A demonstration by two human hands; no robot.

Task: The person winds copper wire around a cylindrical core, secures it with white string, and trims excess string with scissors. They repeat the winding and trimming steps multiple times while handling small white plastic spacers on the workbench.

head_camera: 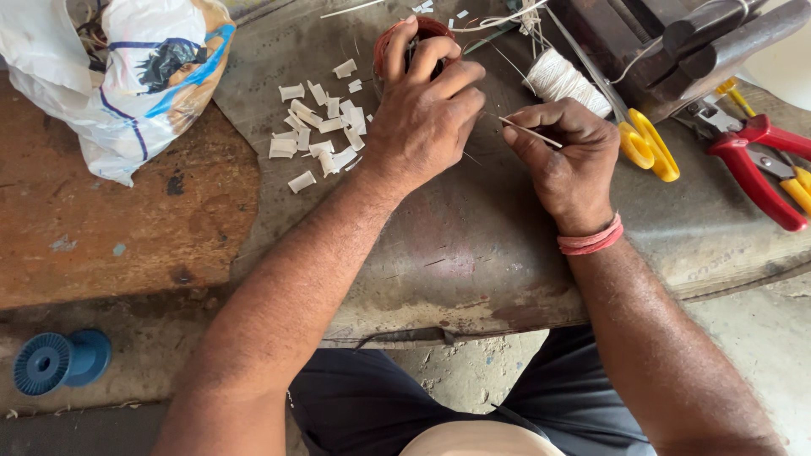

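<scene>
My left hand grips a round reddish-brown coil-like object at the far side of the worn bench, fingers curled over its rim. To its right, my right hand pinches a thin pale stick that points toward the left hand. A red band sits on my right wrist. Much of the round object is hidden under my left fingers.
Several small white paper pieces lie left of my left hand. A spool of white thread, yellow-handled scissors and red-handled pliers lie at the right. A white plastic bag sits far left; a blue spool lies on the floor.
</scene>
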